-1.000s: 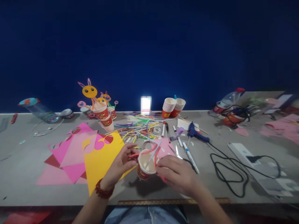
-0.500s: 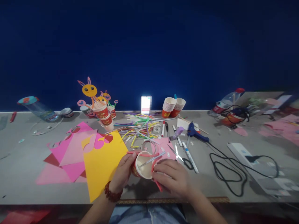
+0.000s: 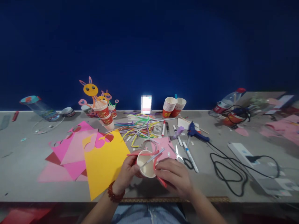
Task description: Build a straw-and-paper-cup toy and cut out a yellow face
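Near the table's front edge, a red-and-white paper cup (image 3: 146,168) is held between my two hands, its open mouth tipped toward me. My left hand (image 3: 128,172) wraps round the cup's left side. On its right side, my right hand (image 3: 174,175) pinches a red drinking straw (image 3: 161,179) at the rim. Another red straw (image 3: 135,153) stretches across the cup's far side to the left. A pale thin straw (image 3: 153,158) lies slantwise over the mouth. The fingertips of my right hand partly cover where the straw meets the cup.
Pink sheets and a yellow sheet (image 3: 105,168) lie left. Beyond the cup are heaped coloured straws (image 3: 140,124), tape and scissors (image 3: 184,158). Stacked cups (image 3: 168,107) and a blue glue gun (image 3: 195,132) stand farther back; its black cord loops right. Decorated cups (image 3: 101,109) stand back left.
My right hand and the red straw in it have shifted slightly to the right and up along the cup's side. The left hand still grips the cup.
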`<state>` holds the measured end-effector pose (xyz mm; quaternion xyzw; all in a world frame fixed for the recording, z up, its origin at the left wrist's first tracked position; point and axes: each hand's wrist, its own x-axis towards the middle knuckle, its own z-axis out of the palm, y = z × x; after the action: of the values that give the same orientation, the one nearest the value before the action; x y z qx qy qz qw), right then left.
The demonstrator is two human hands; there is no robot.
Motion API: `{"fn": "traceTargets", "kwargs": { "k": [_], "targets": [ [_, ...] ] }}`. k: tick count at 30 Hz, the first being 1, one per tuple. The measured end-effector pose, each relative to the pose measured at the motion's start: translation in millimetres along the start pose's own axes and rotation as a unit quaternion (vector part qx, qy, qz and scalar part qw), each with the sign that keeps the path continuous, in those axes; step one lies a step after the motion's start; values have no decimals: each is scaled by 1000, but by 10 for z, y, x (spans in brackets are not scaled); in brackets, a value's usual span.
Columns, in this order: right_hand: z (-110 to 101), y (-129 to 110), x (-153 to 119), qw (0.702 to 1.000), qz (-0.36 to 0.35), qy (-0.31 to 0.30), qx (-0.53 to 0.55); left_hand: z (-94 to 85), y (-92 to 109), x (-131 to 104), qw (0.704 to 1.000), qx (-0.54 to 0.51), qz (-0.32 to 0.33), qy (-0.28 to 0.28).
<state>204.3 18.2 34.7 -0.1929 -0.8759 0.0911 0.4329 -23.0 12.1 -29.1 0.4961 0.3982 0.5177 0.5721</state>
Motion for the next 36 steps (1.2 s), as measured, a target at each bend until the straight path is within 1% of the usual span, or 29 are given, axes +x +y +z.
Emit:
{"fn": "traceTargets", "kwargs": {
  "k": [2, 5, 8, 11, 14, 16, 19, 21, 24, 29, 32, 36],
  "targets": [
    [5, 5, -5, 1000, 3, 5, 11, 28, 60, 11, 1000, -9, 25, 4],
    [-3, 20, 13, 999, 14, 14, 46, 15, 177, 44, 996, -18, 78, -27],
    [-37, 29, 51, 997, 18, 21, 72, -75, 255, 97, 987, 41, 144, -55],
    [-91, 24, 88, 994, 26, 19, 104, -185, 268, 149, 974, 82, 199, -68],
    [-148, 20, 105, 990, 46, 10, 132, -256, 280, 178, 968, 64, 231, -69],
    [-179, 26, 107, 989, 46, 2, 138, -285, 322, 184, 964, 60, 249, -77],
    [-216, 41, 117, 988, 42, -17, 148, -331, 429, 183, 947, 105, 277, -127],
    [-242, 46, 138, 986, 43, -33, 155, -368, 508, 183, 931, 160, 285, -164],
    [-283, 53, 188, 981, 46, -50, 180, -417, 617, 195, 906, 234, 277, -220],
    [-323, 138, 261, 968, 53, -84, 230, -413, 814, 272, 873, 266, 257, -318],
    [-335, 230, 284, 966, 56, -89, 235, -377, 921, 327, 860, 284, 230, -355],
    [-355, 335, 313, 965, 39, -104, 236, -356, 973, 371, 849, 303, 212, -378]
  ]
}}
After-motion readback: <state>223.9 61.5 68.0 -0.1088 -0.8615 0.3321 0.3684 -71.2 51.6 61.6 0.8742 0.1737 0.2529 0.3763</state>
